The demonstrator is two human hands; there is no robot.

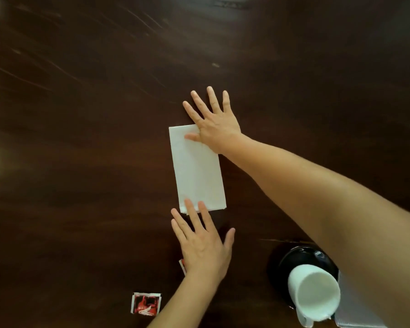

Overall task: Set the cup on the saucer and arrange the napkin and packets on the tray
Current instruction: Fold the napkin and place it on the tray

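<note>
dark table [81, 138] lies bare around napkin [198, 169], hands flat at both ends.

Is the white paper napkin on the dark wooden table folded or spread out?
Folded. The white paper napkin lies flat as a narrow rectangle with layered edges at its near end, the right hand and left hand pressing its ends.

Counter [81, 114]: dark wood, polished, faintly scratched sheen. Napkin [198, 171]: white paper, matt, soft-textured. Cup [314, 295]: white ceramic, smooth. Saucer [301, 253]: black, glossy. Packet [146, 303]: printed red-and-white wrapper, slight gloss.
</note>
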